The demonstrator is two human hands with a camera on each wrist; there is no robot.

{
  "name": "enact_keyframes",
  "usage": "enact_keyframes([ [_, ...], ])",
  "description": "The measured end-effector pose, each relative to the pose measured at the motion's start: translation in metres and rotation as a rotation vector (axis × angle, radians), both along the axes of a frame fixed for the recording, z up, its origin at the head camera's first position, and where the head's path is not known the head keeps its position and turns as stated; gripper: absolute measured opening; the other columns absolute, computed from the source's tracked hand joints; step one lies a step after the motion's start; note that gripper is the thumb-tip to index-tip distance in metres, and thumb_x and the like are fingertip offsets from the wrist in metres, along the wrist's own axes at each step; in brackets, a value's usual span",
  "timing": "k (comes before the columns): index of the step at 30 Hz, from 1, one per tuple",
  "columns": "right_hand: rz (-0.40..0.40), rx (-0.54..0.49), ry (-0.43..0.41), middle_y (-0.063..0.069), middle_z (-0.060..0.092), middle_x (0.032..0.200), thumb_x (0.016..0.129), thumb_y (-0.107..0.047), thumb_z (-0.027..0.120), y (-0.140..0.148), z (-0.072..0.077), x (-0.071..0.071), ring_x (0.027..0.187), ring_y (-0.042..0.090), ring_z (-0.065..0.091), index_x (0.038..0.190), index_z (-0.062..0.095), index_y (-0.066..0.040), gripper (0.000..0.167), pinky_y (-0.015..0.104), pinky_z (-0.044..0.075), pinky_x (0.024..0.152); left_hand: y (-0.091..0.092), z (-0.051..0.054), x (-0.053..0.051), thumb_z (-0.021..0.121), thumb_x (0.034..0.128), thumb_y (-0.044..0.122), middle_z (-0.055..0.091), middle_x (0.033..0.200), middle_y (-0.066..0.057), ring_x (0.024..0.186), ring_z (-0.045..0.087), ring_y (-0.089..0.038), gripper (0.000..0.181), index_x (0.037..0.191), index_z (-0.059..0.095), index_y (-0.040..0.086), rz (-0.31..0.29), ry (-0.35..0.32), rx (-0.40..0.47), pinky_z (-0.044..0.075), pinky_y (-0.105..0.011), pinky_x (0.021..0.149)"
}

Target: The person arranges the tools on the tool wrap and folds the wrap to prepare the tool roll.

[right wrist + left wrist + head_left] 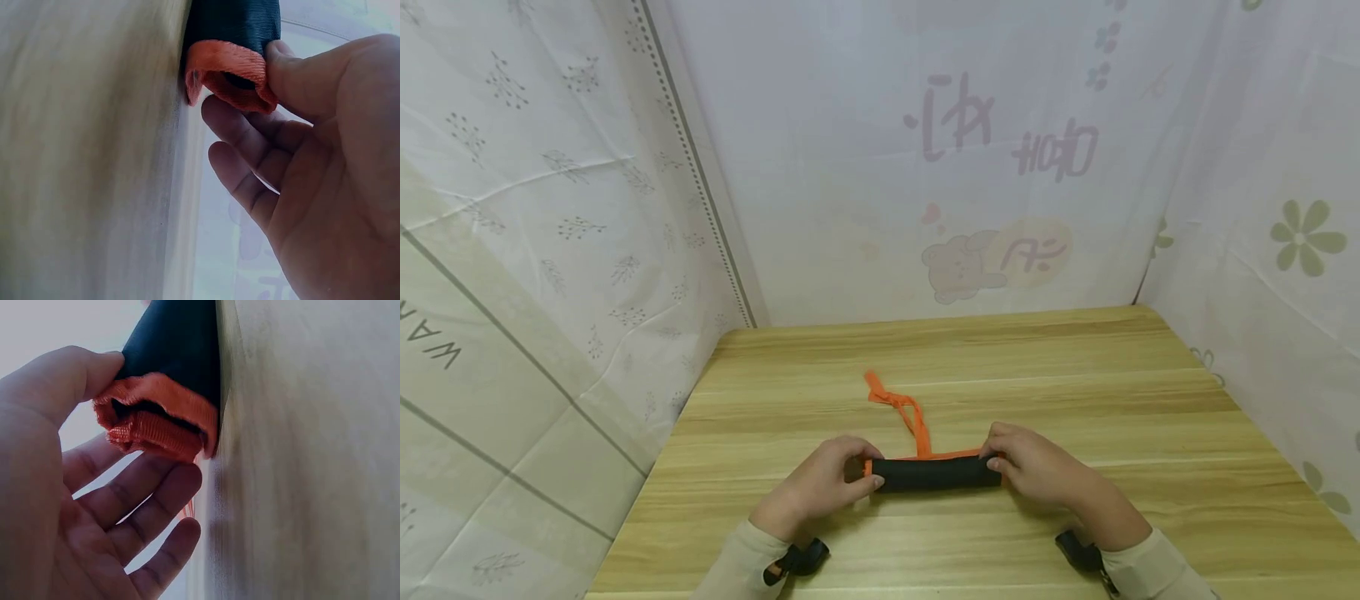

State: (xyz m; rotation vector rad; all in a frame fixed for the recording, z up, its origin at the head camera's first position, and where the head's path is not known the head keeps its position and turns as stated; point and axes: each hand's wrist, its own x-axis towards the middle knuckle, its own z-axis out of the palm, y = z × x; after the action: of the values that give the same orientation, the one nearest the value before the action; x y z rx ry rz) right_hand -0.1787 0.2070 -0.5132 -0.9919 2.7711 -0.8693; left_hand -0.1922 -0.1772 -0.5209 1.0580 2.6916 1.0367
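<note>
A black roll of fabric with orange edging point(936, 475) lies crosswise near the front of the wooden table. From its far side an orange tie strap point(920, 425) runs away over the tabletop, looped and knotted towards its end. My left hand point(823, 483) pinches the roll's left end, thumb on the near side and fingers behind. At the right end, my right hand point(1037, 467) holds the roll the same way. Both wrist views show the orange-trimmed ends point(156, 406) folded over in layers, with the lower fingers spread loosely beneath. What the roll contains, if anything, is hidden.
The wood-grain table point(1075, 375) stretches beyond both hands to a pale printed curtain point(835, 167) at the back. More patterned cloth hangs along the left and right sides. Black straps point(808, 558) are worn at both wrists.
</note>
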Motion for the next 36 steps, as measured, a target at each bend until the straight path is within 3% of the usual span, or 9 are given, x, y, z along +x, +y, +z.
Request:
enact_keyframes([
  [8,-0.013,-0.01,0.023,-0.016,0.056,0.098,0.106,-0.012,0.064,0.0002,-0.0012,-0.0019,0.084,0.0,0.056,0.112,0.074,-0.021,0.015,0.033,0.055,0.082,-0.0003,-0.0015,-0.002,0.067,0.1027,0.046,0.062,0.102,0.016,0.087,0.06,-0.008,0.032,0.123,0.074,0.021,0.005,-0.037,0.045,0.053,-0.03,0.079],
  [13,-0.033,-0.086,0.133,-0.014,0.057,0.101,0.097,0.0,0.072,-0.0012,-0.0047,-0.0042,0.093,0.005,0.058,0.105,0.072,-0.025,0.026,0.031,0.055,0.079,0.0014,-0.0043,-0.0031,0.068,0.1036,0.038,0.066,0.107,0.011,0.091,0.064,-0.007,0.029,0.124,0.068,0.018,0.008,-0.042,0.113,0.055,-0.032,0.084],
  [18,0.026,-0.169,0.201,-0.015,0.056,0.095,0.089,0.012,0.072,-0.0015,-0.006,-0.0042,0.088,0.007,0.055,0.09,0.076,-0.025,0.037,0.03,0.052,0.075,0.004,-0.0056,-0.0036,0.072,0.1022,0.021,0.066,0.114,0.0,0.101,0.065,-0.011,0.021,0.119,0.064,0.01,-0.023,0.055,0.191,0.058,-0.037,0.088],
  [23,0.019,-0.151,0.16,-0.017,0.057,0.097,0.087,-0.009,0.085,-0.0013,-0.0044,-0.0017,0.085,0.009,0.055,0.096,0.077,-0.025,0.02,0.029,0.05,0.074,0.0045,-0.0051,-0.0033,0.077,0.0975,0.012,0.064,0.114,0.009,0.108,0.064,-0.011,0.011,0.107,0.071,0.015,-0.014,0.16,0.209,0.058,-0.041,0.091],
  [26,-0.007,-0.098,0.156,-0.019,0.057,0.1,0.082,-0.023,0.093,-0.0013,-0.0028,-0.0008,0.088,0.008,0.055,0.1,0.076,-0.029,0.026,0.03,0.05,0.078,0.0037,-0.0057,-0.0036,0.079,0.0959,0.012,0.066,0.115,0.009,0.109,0.064,-0.011,0.015,0.109,0.072,0.016,-0.007,0.176,0.198,0.058,-0.043,0.091],
  [31,-0.042,-0.037,0.157,-0.021,0.058,0.104,0.079,-0.025,0.095,-0.0013,-0.002,-0.0015,0.092,0.006,0.057,0.105,0.074,-0.03,0.034,0.032,0.052,0.082,0.0023,-0.0059,-0.004,0.087,0.089,0.015,0.066,0.121,0.008,0.112,0.063,-0.012,0.035,0.119,0.069,0.016,-0.007,0.143,0.159,0.057,-0.046,0.093],
  [36,-0.063,-0.009,0.162,-0.02,0.059,0.107,0.088,-0.025,0.089,-0.0001,-0.0042,-0.0025,0.095,0.005,0.058,0.116,0.076,-0.025,0.031,0.032,0.053,0.084,0.0017,-0.0056,-0.0046,0.091,0.085,0.017,0.064,0.121,0.011,0.114,0.062,-0.01,0.049,0.127,0.067,0.018,0.013,0.118,0.114,0.054,-0.043,0.098],
])
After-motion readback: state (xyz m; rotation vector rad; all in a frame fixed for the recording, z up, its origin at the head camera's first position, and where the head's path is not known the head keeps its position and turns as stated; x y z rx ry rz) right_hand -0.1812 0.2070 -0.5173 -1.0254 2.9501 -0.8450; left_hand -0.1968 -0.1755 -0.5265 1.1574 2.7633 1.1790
